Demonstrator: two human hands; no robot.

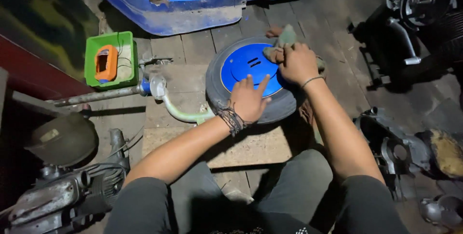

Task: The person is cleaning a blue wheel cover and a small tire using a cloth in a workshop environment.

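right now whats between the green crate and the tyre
In the head view, a pale green curved tube with a grey fitting lies between the green crate and the tyre, over bare floor tiles.

Both hands rest on a wheel (251,77), the left hand (248,101) nearer than the right hand (298,62). A crate (110,60) sits far left; an engine (415,17) far right.

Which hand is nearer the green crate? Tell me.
Left. The left hand lies flat on the wheel's near edge, closer to the green crate. The right hand presses a rag on the wheel's far side.
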